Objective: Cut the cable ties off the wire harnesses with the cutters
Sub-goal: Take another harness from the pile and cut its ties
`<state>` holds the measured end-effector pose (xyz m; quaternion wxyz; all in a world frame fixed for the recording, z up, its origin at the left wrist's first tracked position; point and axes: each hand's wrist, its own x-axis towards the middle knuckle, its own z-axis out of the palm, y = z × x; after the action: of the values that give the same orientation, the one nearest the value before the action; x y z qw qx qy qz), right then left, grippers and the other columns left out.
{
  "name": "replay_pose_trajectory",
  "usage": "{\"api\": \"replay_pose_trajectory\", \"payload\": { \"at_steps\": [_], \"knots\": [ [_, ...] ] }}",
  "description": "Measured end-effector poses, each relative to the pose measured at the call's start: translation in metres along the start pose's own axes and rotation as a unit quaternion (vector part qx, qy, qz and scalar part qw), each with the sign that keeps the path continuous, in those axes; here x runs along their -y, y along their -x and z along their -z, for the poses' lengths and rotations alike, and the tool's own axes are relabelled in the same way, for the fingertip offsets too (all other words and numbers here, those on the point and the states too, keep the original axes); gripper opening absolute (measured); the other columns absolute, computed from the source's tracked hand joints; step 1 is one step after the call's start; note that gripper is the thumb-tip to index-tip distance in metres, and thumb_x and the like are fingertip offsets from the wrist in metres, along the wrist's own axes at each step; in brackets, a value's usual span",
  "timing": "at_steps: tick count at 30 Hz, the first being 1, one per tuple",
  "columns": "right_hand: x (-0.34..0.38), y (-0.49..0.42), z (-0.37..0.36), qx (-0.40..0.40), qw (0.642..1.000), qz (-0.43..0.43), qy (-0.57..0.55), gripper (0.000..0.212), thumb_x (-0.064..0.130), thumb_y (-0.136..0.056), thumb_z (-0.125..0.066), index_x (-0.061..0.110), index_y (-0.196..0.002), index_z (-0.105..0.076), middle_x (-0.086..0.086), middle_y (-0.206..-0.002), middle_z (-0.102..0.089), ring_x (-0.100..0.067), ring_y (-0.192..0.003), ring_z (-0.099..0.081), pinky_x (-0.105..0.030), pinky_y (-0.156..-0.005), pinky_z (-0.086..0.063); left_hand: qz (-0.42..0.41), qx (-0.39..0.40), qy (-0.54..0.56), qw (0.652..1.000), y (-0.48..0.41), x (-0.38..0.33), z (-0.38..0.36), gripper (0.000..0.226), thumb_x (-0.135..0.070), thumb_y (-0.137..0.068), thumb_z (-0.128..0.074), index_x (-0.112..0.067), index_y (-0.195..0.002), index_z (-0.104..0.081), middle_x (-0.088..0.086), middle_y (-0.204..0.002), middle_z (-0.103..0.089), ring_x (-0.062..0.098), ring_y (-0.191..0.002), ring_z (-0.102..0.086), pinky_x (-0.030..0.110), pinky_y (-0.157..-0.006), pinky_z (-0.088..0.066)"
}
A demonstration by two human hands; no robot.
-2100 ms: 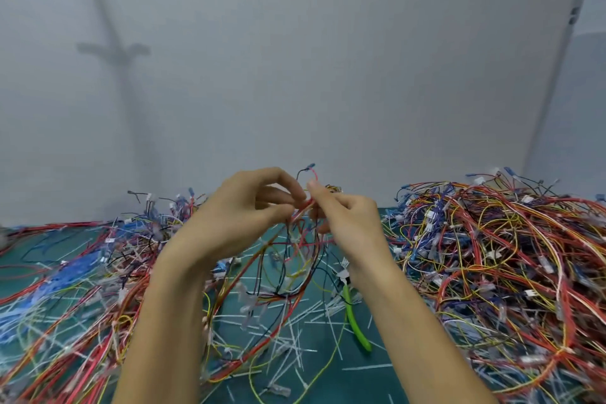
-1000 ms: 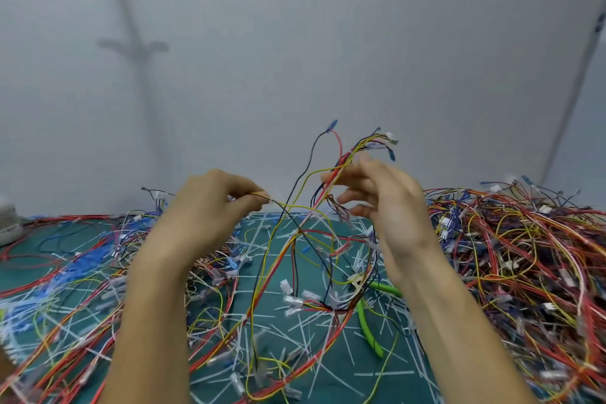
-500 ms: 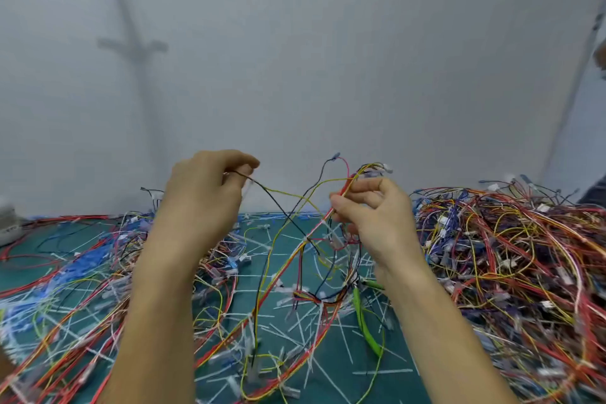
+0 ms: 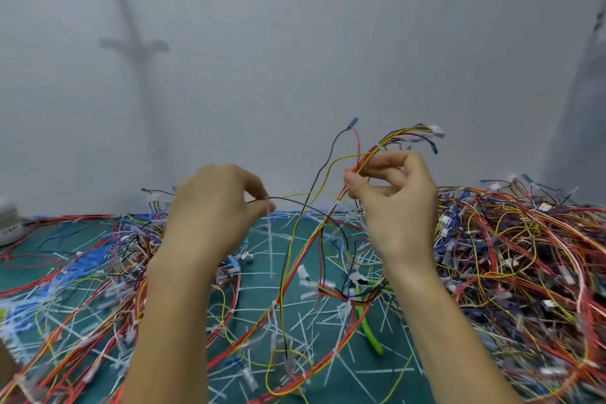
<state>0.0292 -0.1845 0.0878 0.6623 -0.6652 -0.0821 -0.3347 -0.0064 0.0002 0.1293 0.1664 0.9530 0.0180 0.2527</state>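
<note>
The left grip [image 4: 216, 207] pinches a black wire [image 4: 295, 198], the right grip [image 4: 396, 203] the harness [image 4: 308, 249]; cutters [image 4: 370, 334] lie half-hidden under wires.

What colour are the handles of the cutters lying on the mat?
Bright green; the cutters show best in the head view.

A single wide-angle camera sits on the person's head and faces forward and somewhat down across the green mat [image 4: 370, 384]. Both forearms enter from the bottom edge. The left hand [image 4: 213, 207] and right hand [image 4: 393, 203] are raised close to the lens at mid-frame, with the held wire harness [image 4: 380, 145] between them. The grey wall [image 4: 295, 43] fills the upper half, just behind the mat's far edge. The heap of wire harnesses [image 4: 524, 256] reaches the right border, where the picture blurs.
</note>
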Motion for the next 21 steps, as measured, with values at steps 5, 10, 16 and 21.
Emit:
{"api": "replay_pose_trajectory", "payload": {
  "at_steps": [5, 10, 16, 21],
  "knots": [
    [-0.001, 0.008, -0.007, 0.028, 0.997, 0.024, 0.072, 0.03, 0.025, -0.077, -0.081, 0.028, -0.086, -0.053, 0.022, -0.082, -0.072, -0.007, -0.062, -0.071, -0.045, -0.073, -0.056, -0.1, 0.112, 0.076, 0.986, 0.005, -0.017, 0.003, 0.029, -0.004, -0.079, -0.058, -0.029, -0.082, -0.07, -0.014, -0.075, -0.068, 0.008, -0.077, -0.066, 0.027, -0.068, -0.053],
    [-0.006, 0.004, -0.006, 0.032, 0.998, 0.004, 0.063, 0.029, 0.02, -0.078, -0.081, 0.028, -0.086, -0.054, 0.017, -0.08, -0.072, -0.012, -0.059, -0.072, -0.051, -0.071, -0.057, -0.104, 0.151, 0.091, 0.979, 0.007, -0.013, -0.002, 0.004, -0.025, -0.08, -0.067, -0.027, -0.079, -0.07, -0.008, -0.066, -0.067, -0.001, -0.064, -0.059, 0.009, -0.053, -0.041],
    [-0.014, 0.003, -0.004, 0.036, 0.997, -0.001, 0.068, 0.03, 0.019, -0.078, -0.082, 0.028, -0.086, -0.054, 0.013, -0.081, -0.073, -0.016, -0.065, -0.073, -0.051, -0.072, -0.057, -0.141, -0.001, 0.179, 0.974, 0.002, -0.018, 0.006, 0.015, -0.022, -0.091, -0.063, -0.022, -0.076, -0.066, -0.007, -0.073, -0.062, 0.002, -0.073, -0.059, 0.023, -0.07, -0.044],
    [-0.019, 0.007, -0.009, 0.062, 0.995, -0.013, 0.079, 0.031, 0.016, -0.079, -0.081, 0.027, -0.085, -0.053, 0.012, -0.08, -0.073, -0.011, -0.057, -0.071, -0.05, -0.072, -0.058, -0.035, -0.112, 0.267, 0.956, -0.003, -0.014, 0.008, 0.023, -0.015, -0.094, -0.05, -0.02, -0.076, -0.063, -0.013, -0.061, -0.061, -0.002, -0.058, -0.052, 0.015, -0.052, -0.032]
  ]
}}
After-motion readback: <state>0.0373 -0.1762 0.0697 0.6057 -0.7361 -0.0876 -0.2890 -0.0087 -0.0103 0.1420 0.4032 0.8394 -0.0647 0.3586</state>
